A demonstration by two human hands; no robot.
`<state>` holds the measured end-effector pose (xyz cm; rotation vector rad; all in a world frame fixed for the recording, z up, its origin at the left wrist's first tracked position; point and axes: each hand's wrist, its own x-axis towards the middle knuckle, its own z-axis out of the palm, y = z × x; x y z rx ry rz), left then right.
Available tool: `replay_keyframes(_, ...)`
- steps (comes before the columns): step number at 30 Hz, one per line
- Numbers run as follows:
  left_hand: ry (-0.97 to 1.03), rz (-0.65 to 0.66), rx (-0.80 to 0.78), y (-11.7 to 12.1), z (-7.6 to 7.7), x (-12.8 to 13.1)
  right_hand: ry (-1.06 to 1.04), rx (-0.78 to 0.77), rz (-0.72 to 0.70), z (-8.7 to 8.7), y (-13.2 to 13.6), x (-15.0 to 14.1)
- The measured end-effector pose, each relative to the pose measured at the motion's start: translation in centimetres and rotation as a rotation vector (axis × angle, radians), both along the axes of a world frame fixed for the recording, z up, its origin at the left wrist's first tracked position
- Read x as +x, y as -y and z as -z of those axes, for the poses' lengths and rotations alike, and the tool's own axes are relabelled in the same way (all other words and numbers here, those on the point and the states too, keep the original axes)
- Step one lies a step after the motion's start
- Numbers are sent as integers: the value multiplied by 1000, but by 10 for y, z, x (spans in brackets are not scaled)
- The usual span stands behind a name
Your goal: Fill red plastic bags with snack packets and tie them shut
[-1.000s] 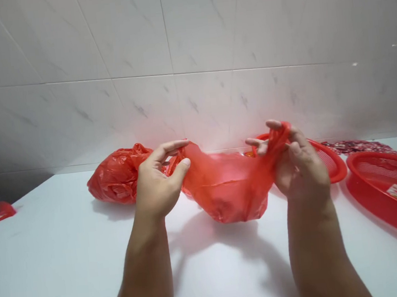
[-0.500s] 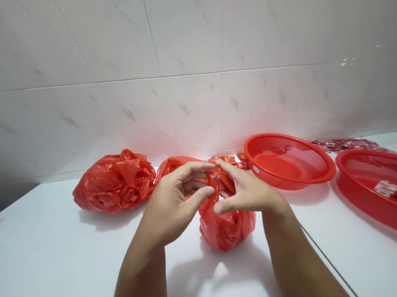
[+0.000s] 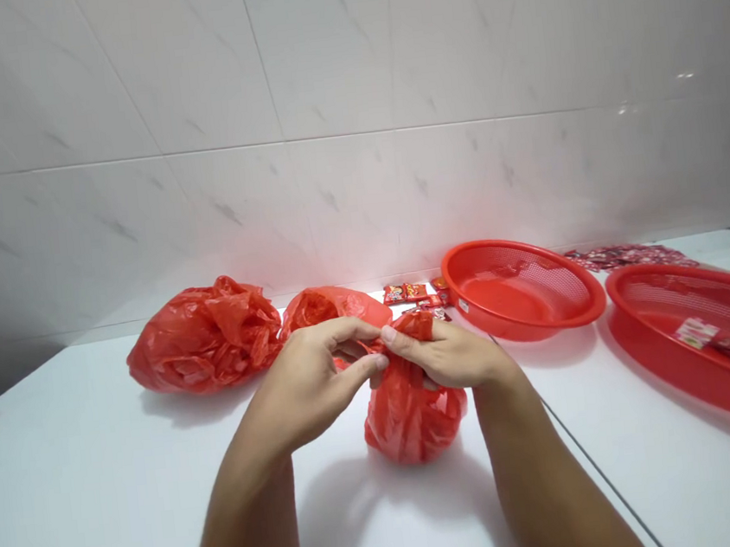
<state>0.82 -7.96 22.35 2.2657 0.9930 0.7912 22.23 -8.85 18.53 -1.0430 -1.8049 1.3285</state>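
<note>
A filled red plastic bag [image 3: 417, 425] sits on the white table in front of me, its upper part gathered into a twisted neck. My right hand [image 3: 452, 353] is closed round that neck, with the thumb on the near side. From the other side my left hand [image 3: 327, 373] pinches at the neck with curled fingers and thumb; its fingertips are partly hidden. What the bag holds cannot be seen.
To the left lie a larger full red bag [image 3: 206, 338] and another red bag [image 3: 335, 303]. Small red packets [image 3: 404, 293] lie behind. A round red basket [image 3: 527, 326] and a larger red basket [image 3: 668, 372] holding packets stand right. Shiny wrappers [image 3: 630, 257] lie by the wall.
My right hand has gone from loosely spread fingers to a closed grip on the bag's neck, its thumb moving up and left. My left hand stays at the neck. The view has shifted slightly.
</note>
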Motion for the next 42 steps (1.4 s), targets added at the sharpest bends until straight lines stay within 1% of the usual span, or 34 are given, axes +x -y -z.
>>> replay_keyframes(2, -5, -13, -16, -2, -1, -1, 9, -2, 20, -3, 0, 1)
replay_keyframes(4, 10, -40, 12, -2, -1, -3, -28, 15, 122, -3, -2, 0)
replay_keyframes(6, 34, -3, 24, -2, 0, -6, -115, 44, 212, -1, -6, -1)
replay_keyframes(7, 52, 30, 22, -2, 1, -8, -165, 62, 226, 0, -7, -1)
replay_keyframes(10, 151, 93, -21, -3, 8, -8, -271, 116, 175, 3, -9, 2)
replay_keyframes(13, 256, 149, -180, -8, 16, -1, -297, 166, 60, 3, -8, 8)
replay_keyframes(15, 246, 214, -284, -13, 18, 5, -289, 208, -46, 0, -7, 12)
replay_keyframes(17, 203, 249, -317, -17, 19, 9, -261, 244, -119, -2, -6, 17)
replay_keyframes(19, 176, 241, -302, -20, 18, 10, -209, 276, -99, -4, -5, 21)
replay_keyframes(21, 152, 217, -284, -21, 17, 7, -134, 330, -24, -4, -4, 24)
replay_keyframes(23, 121, 181, -267, -22, 15, 5, -33, 427, 82, -3, -3, 25)
replay_keyframes(26, 131, 145, -289, -21, 15, 4, 160, 640, 209, 0, -4, 24)
replay_keyframes(29, 208, 135, -358, -20, 14, 5, 295, 817, 265, 4, -8, 21)
replay_keyframes(33, 309, 48, -426, -20, 13, 8, 316, 923, 298, 9, -14, 17)
replay_keyframes(34, 322, 46, -451, -21, 14, 9, 315, 946, 303, 10, -15, 16)
replay_keyframes(36, 337, 84, -475, -22, 14, 12, 319, 986, 314, 10, -16, 14)
replay_keyframes(39, 398, 132, -404, -23, 15, 15, 313, 1008, 330, 8, -15, 13)
replay_keyframes(42, 485, 97, -344, -24, 16, 17, 259, 985, 307, 6, -12, 15)
